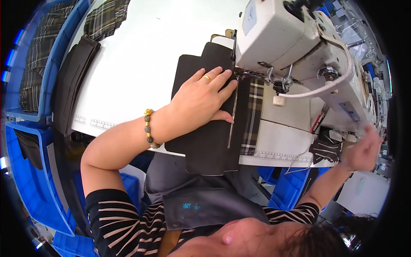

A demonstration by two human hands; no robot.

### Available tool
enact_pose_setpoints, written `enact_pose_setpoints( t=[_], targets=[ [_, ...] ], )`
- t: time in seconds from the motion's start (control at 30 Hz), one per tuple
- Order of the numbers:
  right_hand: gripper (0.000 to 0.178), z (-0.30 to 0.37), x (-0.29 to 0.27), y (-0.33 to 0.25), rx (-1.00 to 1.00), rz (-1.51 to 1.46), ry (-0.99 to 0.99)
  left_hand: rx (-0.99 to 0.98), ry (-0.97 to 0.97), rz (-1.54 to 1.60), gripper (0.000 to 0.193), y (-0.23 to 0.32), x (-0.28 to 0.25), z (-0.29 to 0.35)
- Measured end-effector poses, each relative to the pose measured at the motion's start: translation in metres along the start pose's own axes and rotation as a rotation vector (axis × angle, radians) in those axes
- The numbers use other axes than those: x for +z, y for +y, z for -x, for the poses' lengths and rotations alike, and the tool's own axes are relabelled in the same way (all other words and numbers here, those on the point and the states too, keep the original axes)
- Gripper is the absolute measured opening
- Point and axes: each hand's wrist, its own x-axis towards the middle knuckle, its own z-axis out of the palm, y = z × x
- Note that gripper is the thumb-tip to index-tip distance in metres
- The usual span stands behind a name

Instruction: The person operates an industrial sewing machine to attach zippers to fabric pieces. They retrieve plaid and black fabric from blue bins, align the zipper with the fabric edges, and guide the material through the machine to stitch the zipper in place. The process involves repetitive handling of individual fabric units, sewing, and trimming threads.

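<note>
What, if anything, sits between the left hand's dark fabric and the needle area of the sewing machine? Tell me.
Nothing visible does. The left hand lies flat on the dark fabric piece, whose far edge with the zipper already reaches the foot of the sewing machine. The right hand is off to the side, blurred.

Stuck on the left end face of the white sewing machine [278, 38]: a small pale blue rectangular label [249, 18], taller than wide. Farther right, along the machine's long arm near its right end: a second bluish label [349, 112], a narrow slanted rectangle, blurred. Below the machine, along the near table edge: two white printed ruler strips [278, 156] with fine dark marks, one under the machine, the other [96, 123] well to its left.
</note>
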Motion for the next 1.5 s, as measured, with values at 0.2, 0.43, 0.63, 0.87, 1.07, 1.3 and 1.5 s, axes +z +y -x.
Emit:
enact_pose_setpoints(
  t=[0.2,0.43,0.63,0.87,1.07,1.3,1.5],
  targets=[
    [0.045,-0.010,-0.141,0.379,0.894,0.318,-0.236,0.038,0.062,0.070,0.081,-0.010,0.010,0.003],
    [0.058,0.126,-0.081,0.289,1.223,-0.475,0.323,-0.008,0.023,0.025,0.078,0.000,0.005,-0.004],
    [0.062,0.121,-0.071,0.239,1.147,-0.258,0.261,-0.021,-0.007,0.017,0.079,-0.002,0.003,-0.003],
    [0.063,0.071,-0.111,0.291,0.788,0.461,-0.092,-0.022,-0.012,0.022,0.080,-0.002,0.005,-0.003],
    [0.062,0.076,-0.086,0.256,0.969,0.190,0.029,-0.043,-0.060,0.068,0.080,-0.002,0.006,-0.004],
    [0.055,0.088,-0.086,0.256,0.973,-0.057,0.162,-0.032,-0.064,0.093,0.079,-0.003,0.006,-0.003],
    [0.055,0.099,-0.073,0.256,0.945,-0.100,0.215,-0.055,-0.081,0.069,0.079,-0.001,0.009,-0.003]
  ],
)
